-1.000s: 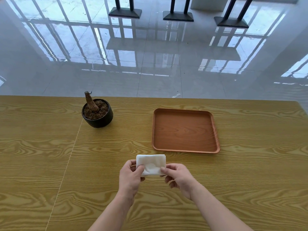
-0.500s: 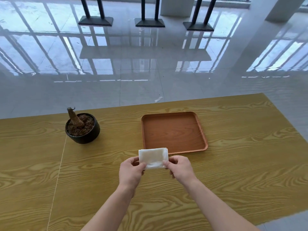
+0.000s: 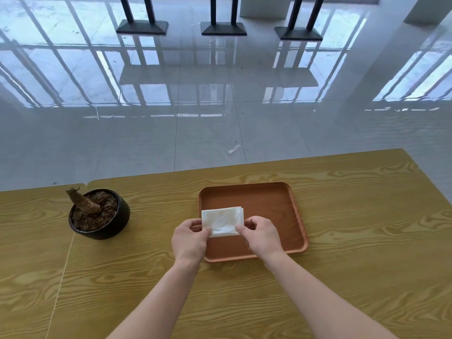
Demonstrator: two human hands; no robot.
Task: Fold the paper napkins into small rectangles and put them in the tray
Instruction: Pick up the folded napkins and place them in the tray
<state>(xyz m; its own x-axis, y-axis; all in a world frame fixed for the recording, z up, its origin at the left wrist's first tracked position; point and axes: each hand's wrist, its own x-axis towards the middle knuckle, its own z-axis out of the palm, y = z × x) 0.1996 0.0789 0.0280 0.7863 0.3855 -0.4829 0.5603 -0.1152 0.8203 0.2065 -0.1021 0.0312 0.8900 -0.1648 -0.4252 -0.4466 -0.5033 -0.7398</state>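
The folded napkin is a small white rectangle held over the tray, toward the 9 o'clock side of its floor. The left hand pinches the napkin's 7 o'clock corner between thumb and fingers, and the right hand pinches its 5 o'clock corner the same way. It looks feather-light, soft and limp, several thin layers stacked (their edges fan slightly at the 3 o'clock end), so the folds would likely spring open if released carelessly. Gripping both near corners, as here, seems the sound hold, since it keeps the layers together. Whether the napkin rests on the tray floor or hangs just above it cannot be told. The fingers beneath it are hidden, and no other napkins are in view. A dark plant pot stands on the wooden table at 9 o'clock from the tray.
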